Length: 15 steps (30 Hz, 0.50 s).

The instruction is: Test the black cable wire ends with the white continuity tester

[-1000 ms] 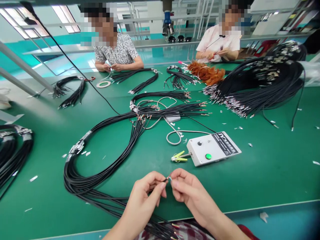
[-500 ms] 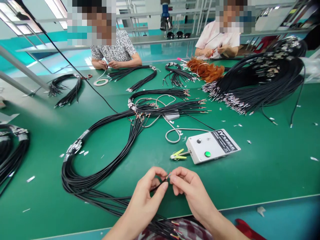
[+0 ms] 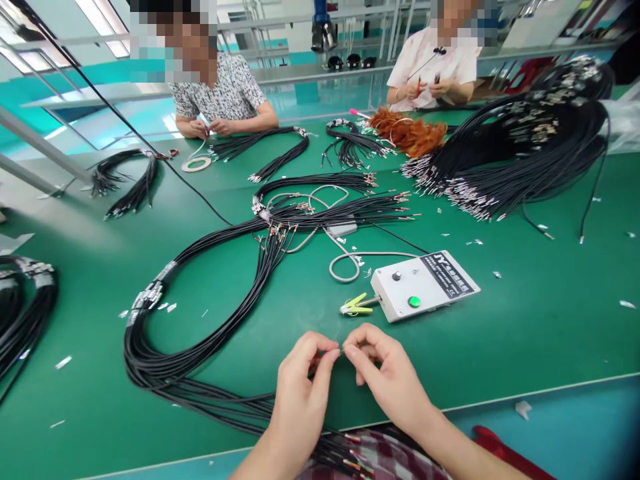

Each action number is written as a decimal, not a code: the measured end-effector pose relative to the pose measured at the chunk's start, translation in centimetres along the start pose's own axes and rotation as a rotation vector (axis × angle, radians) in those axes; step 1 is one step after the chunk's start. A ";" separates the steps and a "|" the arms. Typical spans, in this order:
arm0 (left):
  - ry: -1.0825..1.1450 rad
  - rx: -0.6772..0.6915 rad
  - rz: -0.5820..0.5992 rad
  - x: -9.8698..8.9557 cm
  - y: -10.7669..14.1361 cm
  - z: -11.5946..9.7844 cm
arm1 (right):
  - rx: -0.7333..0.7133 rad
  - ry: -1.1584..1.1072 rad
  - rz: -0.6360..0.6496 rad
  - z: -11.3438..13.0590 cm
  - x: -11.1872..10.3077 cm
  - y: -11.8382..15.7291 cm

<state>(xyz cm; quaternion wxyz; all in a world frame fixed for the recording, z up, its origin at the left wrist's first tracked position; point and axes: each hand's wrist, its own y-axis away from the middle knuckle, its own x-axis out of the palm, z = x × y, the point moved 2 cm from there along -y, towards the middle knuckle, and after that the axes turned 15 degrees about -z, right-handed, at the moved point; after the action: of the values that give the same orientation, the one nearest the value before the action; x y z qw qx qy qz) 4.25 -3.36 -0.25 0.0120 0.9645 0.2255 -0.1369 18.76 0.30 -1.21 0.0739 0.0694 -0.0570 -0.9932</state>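
Observation:
My left hand [image 3: 305,380] is closed in a pinch on the end of a black cable, most of which its fingers cover. Thumb and forefinger of my right hand [image 3: 387,370] press together on the tip of a thin wire [image 3: 342,351] that shows in the small gap between both hands. A long bundle of black cables [image 3: 137,353] curves over the green table from the left and passes beneath my left wrist. Its stripped ends, with coloured wires [image 3: 353,457], hang over the table edge at my lap.
A grey control box [image 3: 425,287] with a green button lies beyond my hands, a yellow-green clip [image 3: 356,305] beside it. A big cable heap [image 3: 515,153] is at the right, another bundle [image 3: 30,293] at the left. Two people [image 3: 220,93] work across the table [image 3: 540,320].
My fingertips have closed further over the cable end, so its coloured wires are mostly hidden now. My left hand has turned more upright and shifted slightly right. The view has tilted a little.

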 end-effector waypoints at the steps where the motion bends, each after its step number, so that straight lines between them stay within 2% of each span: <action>1: -0.010 0.004 -0.020 0.0 0.0 0.1 | -0.039 0.053 -0.007 0.0 -0.3 0.0; 4: 0.040 -0.075 -0.019 0.1 -0.3 0.4 | -0.286 0.282 -0.074 0.5 -1.4 -0.2; 6: 0.079 -0.127 0.023 0.3 -0.5 0.4 | -0.553 0.496 -0.102 1.3 -1.6 -0.3; 8: 0.085 -0.118 0.067 0.3 -0.8 0.3 | -0.798 0.693 -0.072 1.9 -1.4 -0.4; 11: -0.020 0.050 0.145 0.3 -1.1 0.0 | -1.034 0.860 0.025 2.4 -1.2 -0.9; 13: -0.100 0.204 0.172 0.4 -1.4 -0.1 | -1.097 0.895 0.073 2.6 -1.7 -1.5; 15: -0.130 0.264 0.156 0.5 -1.9 -0.1 | -1.086 0.924 0.044 2.9 -2.6 -2.6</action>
<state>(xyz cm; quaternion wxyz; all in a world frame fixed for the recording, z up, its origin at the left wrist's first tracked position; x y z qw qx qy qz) 3.91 -1.42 -0.24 -0.0895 0.9614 0.1288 -0.2261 20.56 3.52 1.68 0.1348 0.4355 0.4816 -0.7485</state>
